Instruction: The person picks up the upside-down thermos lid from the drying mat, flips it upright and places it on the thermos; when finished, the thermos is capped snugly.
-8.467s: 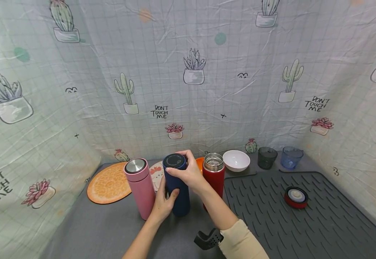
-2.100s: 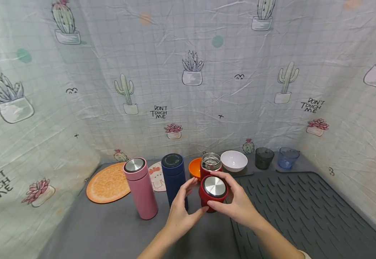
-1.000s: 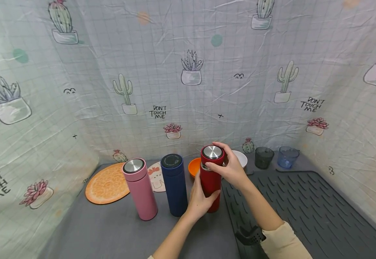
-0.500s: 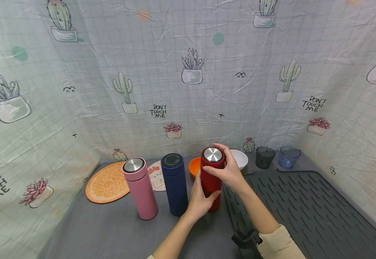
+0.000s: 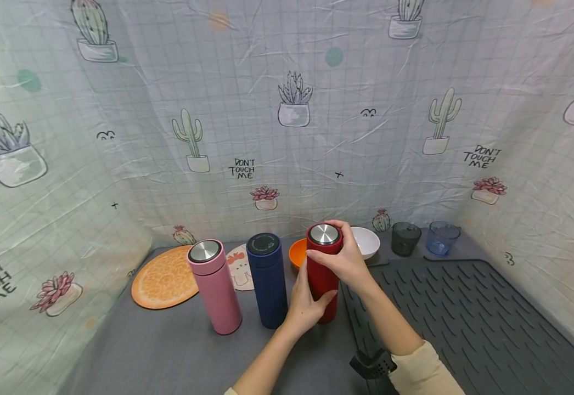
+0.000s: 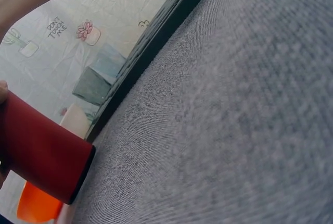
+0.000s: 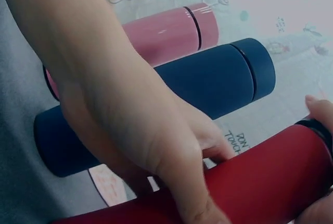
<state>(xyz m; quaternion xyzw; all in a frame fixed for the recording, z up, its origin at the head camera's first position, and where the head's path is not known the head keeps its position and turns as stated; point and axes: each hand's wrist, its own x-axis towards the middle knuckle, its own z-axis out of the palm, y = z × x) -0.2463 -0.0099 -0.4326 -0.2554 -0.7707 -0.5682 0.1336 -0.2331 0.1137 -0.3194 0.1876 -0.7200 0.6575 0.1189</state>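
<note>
A red thermos (image 5: 319,280) stands upright on the grey cloth, its red lid (image 5: 324,235) with a brushed steel top seated on it. My left hand (image 5: 305,308) grips the thermos body below the middle. Around the lid curl the thumb and fingers of my right hand (image 5: 348,260). In the right wrist view, a dark band (image 7: 315,128) shows near the top of the red thermos, beside my right fingers. To the left stand a blue thermos (image 5: 269,288) and a pink thermos (image 5: 220,299), both with lids on.
An orange bowl (image 5: 297,253) and a white bowl (image 5: 367,243) sit behind the red thermos, partly hidden. A dark cup (image 5: 405,239) and a blue cup (image 5: 442,238) stand at the back right, beyond the ridged mat (image 5: 445,307). An orange-slice placemat (image 5: 165,278) lies left, near a cartoon mat (image 5: 240,269).
Both hands have left the blue thermos for the red one. The red lid, earlier on the mat, then held before the open thermos, now sits on it; the silver neck gap has vanished.
</note>
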